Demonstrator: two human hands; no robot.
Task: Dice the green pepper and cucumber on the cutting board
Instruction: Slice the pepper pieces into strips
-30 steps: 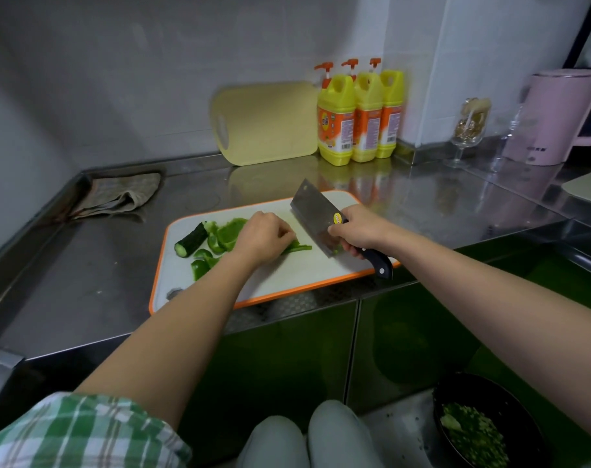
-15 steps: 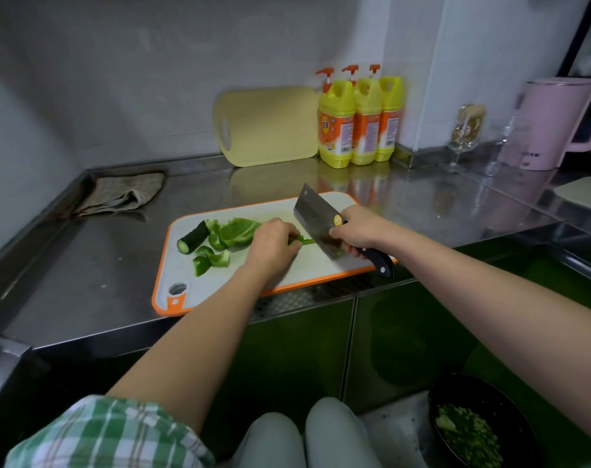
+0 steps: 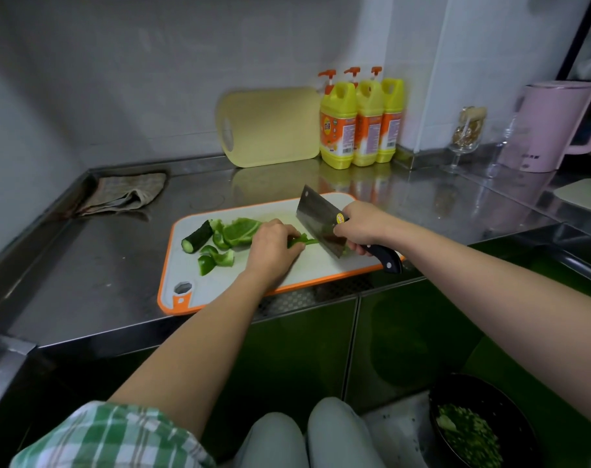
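While the left hand [image 3: 274, 251] is pinning a pepper strip [image 3: 301, 240] under curled fingers, the right hand [image 3: 361, 228] is gripping the cleaver [image 3: 316, 217], its blade slanting down toward the board [image 3: 321, 268]. Pepper pieces [image 3: 241, 229] and the cucumber [image 3: 197, 237] are lying at the left hand's nine o'clock.

Steel counter [image 3: 101, 265] bears cutting board [image 3: 321, 265]; cloth [image 3: 125, 194]; bottles [image 3: 361, 123].

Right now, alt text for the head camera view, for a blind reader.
A person's right hand grips a broad steel cleaver by its black handle over an orange-rimmed white cutting board, while the left hand pins a green pepper strip beside the blade. More pepper pieces and a dark cucumber stub lie further left.
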